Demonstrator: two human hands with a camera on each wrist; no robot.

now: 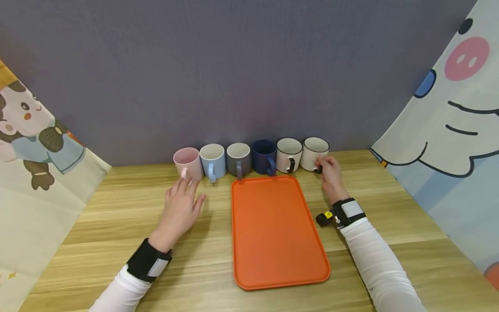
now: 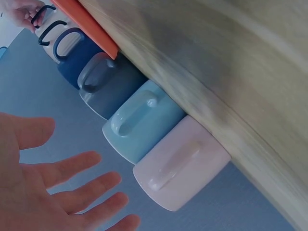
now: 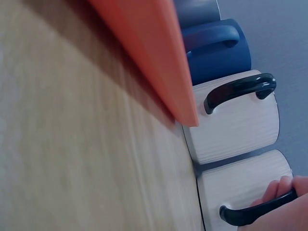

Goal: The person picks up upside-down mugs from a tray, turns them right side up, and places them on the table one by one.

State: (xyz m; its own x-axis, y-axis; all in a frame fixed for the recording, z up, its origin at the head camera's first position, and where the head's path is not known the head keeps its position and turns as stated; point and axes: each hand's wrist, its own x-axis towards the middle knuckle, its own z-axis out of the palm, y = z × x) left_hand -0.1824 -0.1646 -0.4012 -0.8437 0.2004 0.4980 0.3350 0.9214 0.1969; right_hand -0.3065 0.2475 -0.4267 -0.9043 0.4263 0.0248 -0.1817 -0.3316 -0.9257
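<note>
A row of mugs stands along the back of the table. At its right end is a white mug (image 1: 312,152) with a black rim and black handle (image 3: 257,211); my right hand (image 1: 331,175) pinches that handle. At the left end stands a pink mug (image 1: 189,163). My left hand (image 1: 180,210) hovers in front of it with fingers spread, holding nothing; the left wrist view shows a gap between its fingers and the pink mug. Between the end mugs are a light blue mug (image 1: 218,167), a grey mug (image 1: 243,164), a navy mug (image 1: 262,158) and another white mug (image 1: 286,162).
An orange tray (image 1: 277,234) lies on the wooden table (image 1: 202,268) between my arms, its far edge close to the middle mugs' handles. A grey wall (image 1: 241,78) rises right behind the row. Printed cloths with cartoon figures hang at both sides.
</note>
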